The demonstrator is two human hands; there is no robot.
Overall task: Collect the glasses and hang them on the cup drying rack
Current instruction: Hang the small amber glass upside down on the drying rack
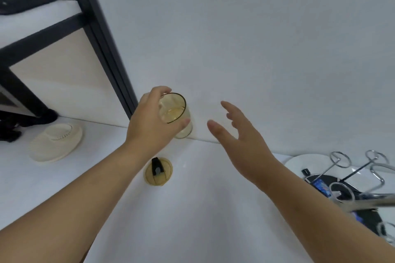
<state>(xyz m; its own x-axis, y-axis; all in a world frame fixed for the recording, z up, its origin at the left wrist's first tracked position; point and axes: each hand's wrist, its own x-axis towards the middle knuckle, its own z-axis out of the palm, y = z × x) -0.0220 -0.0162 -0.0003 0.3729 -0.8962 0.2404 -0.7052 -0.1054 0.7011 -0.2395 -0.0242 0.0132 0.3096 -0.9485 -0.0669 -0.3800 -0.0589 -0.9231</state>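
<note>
My left hand (149, 121) grips a pale yellow transparent glass (174, 111) from the side, its mouth tilted toward me, held above the white counter near the wall. My right hand (237, 134) is spread out just to the right of the glass, a short gap apart, holding nothing. The chrome cup drying rack (350, 179) with looped wire arms stands at the right edge; no glass shows on the arms in view.
A yellow lid with a black flip tab (158, 171) lies on the white counter (192, 209) below the glass. A cream ribbed dish (56, 142) rests at left. A white plate (307, 161) sits under the rack. A black frame post (100, 49) rises at left.
</note>
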